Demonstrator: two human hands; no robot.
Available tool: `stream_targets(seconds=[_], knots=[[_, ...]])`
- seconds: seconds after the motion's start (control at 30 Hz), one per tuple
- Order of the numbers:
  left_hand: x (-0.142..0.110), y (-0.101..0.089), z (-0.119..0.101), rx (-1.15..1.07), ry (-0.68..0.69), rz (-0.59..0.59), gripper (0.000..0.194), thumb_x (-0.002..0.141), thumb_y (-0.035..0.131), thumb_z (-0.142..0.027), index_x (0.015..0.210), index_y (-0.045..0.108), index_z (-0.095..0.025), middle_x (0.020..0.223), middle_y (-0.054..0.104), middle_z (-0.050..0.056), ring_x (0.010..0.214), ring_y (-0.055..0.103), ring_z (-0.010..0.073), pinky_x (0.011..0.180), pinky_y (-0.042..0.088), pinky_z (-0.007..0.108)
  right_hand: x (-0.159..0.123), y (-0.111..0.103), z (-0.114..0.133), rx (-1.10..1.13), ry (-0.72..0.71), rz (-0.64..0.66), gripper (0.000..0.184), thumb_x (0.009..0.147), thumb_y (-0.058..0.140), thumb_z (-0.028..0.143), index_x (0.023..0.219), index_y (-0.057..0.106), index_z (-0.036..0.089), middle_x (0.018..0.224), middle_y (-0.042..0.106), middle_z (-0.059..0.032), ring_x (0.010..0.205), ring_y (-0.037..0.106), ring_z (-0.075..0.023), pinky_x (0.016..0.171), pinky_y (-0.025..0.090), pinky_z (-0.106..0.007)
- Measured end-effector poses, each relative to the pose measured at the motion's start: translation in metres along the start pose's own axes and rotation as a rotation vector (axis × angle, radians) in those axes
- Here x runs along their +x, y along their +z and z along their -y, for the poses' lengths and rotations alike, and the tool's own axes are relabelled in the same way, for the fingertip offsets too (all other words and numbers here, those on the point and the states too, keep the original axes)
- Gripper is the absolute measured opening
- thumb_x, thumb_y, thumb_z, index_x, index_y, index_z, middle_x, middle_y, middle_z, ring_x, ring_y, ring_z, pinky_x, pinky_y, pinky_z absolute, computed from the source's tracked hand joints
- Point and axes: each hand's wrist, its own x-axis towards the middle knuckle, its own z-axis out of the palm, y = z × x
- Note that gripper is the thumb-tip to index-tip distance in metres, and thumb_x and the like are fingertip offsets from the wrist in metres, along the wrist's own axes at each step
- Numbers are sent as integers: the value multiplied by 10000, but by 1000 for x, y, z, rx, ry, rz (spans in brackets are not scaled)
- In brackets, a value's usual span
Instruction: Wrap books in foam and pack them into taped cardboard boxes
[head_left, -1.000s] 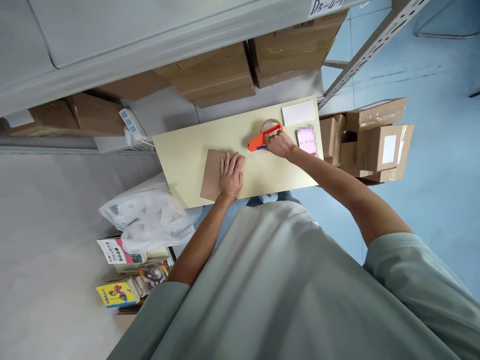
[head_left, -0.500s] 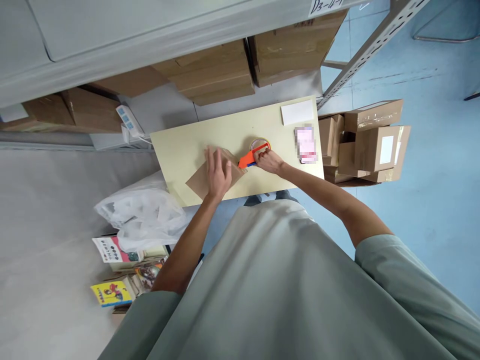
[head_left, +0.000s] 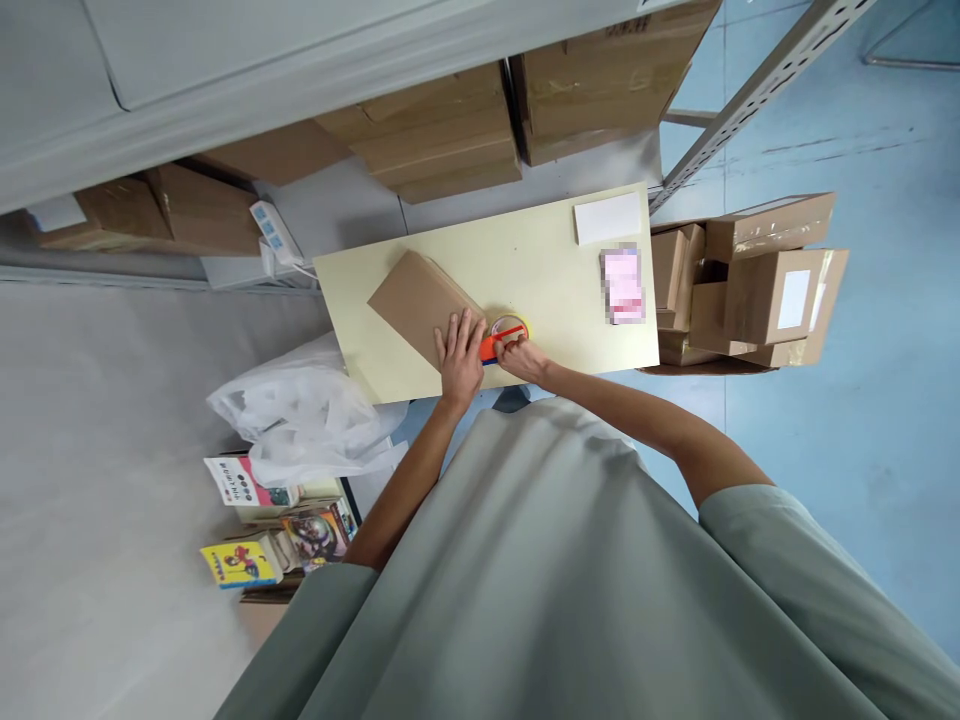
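Cardboard box (head_left: pixel 416 300): on the cream table (head_left: pixel 577 340); it is now turned more slantwise than 1 s ago, w/ its far end up & left.
L hand (head_left: pixel 460 372): has come to the near R end of the cardboard box; fingers are almost straight, a bit spread, laid on it & not closed around anything.
R hand (head_left: pixel 523 358): has moved in toward L hand; fingers are curled closed on the handle of the orange tape dispenser (head_left: pixel 490 348).
Tape roll (head_left: pixel 520 320): in the dispenser, also nearer to the person now.
Contact: dispenser is just beside L fingers, at the box end; if it touches the cardboard, cannot tell.
Meaning: probably L hand steadies the box while the tool is at its edge, i.e. 2 hands work at 1 place.
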Motion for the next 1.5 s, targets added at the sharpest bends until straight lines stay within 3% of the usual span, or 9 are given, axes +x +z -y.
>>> stream_targets(seconds=[0.07, 0.2, 0.3, 0.53, 0.77, 0.97, 1.07, 1.23, 1.5], knots=[[1, 0, 4, 17, -9, 27, 676, 1064, 388, -126, 1714, 522, -253, 1834, 382, 112, 1772, 185, 303, 1437, 90, 698, -10, -1, -17, -10, 41, 21, 489, 1049, 254, -36, 1373, 618, -64, 1102, 797, -314, 983, 811, -311, 905, 540, -456], [1, 2, 5, 27, -3, 52, 669, 1063, 346, -94, 1683, 566, -214, 1837, 373, 110, 1773, 185, 292, 1449, 54, 652, -38, -7, -75, -57, 202, 70, 467, 1072, 269, 17, 1410, 574, -88, 1122, 799, -342, 1007, 811, -342, 939, 507, -468], [0, 2, 5, 11, 0, 31, 654, 1071, 358, -108, 1678, 571, -226, 1830, 394, 104, 1772, 198, 292, 1447, 57, 660, -45, -13, -107, -59, 243, 49, 471, 1147, 249, 140, 1430, 540, -99, 1128, 792, -353, 1027, 797, -363, 954, 479, -472], [-2, 2, 6, 10, 31, 23, 590, 1111, 410, -237, 1680, 564, -218, 1829, 398, 121, 1769, 222, 315, 1439, 70, 669, -25, -23, -120, -26, 229, -25, 567, 1200, 270, 328, 1517, 482, -92, 1209, 793, -350, 1124, 782, -403, 1086, 427, -517], [-1, 3, 8, 6, 42, 13, 582, 1112, 424, -306, 1661, 578, -192, 1836, 387, 145, 1771, 216, 330, 1437, 66, 663, -36, -32, -142, -2, 152, -23, 719, 1174, 396, 481, 1582, 443, -110, 1259, 790, -351, 1189, 775, -442, 1162, 413, -533], [1, 3, 9, -9, 27, 42, 619, 1078, 466, -294, 1685, 543, -200, 1843, 375, 148, 1780, 175, 339, 1426, 39, 698, -14, -40, -131, 152, 184, -84, 713, 1181, 325, 473, 1538, 533, -108, 1235, 784, -345, 1197, 746, -474, 1117, 450, -598], [2, 4, 9, -14, 30, 62, 661, 1048, 492, -275, 1703, 520, -193, 1857, 343, 147, 1783, 152, 350, 1426, 19, 704, 2, -48, -115, 151, 179, -84, 604, 1168, 347, 356, 1492, 614, -78, 1318, 754, -343, 1221, 720, -465, 1086, 475, -597], [2, 8, 8, -4, 30, 49, 684, 1040, 496, -278, 1718, 498, -185, 1870, 317, 132, 1785, 142, 349, 1431, 5, 698, 20, -60, -78, 85, 189, -8, 487, 1084, 383, 84, 1433, 713, 5, 1411, 726, -302, 1228, 718, -398, 1038, 509, -515], [4, 4, -2, -21, 34, 4, 703, 1044, 452, -279, 1741, 478, -191, 1874, 303, 106, 1780, 174, 338, 1439, 0, 677, 17, -66, -42, 207, 359, 22, 457, 1070, 395, 45, 1351, 755, 22, 1416, 720, -319, 1237, 733, -359, 985, 541, -445]])
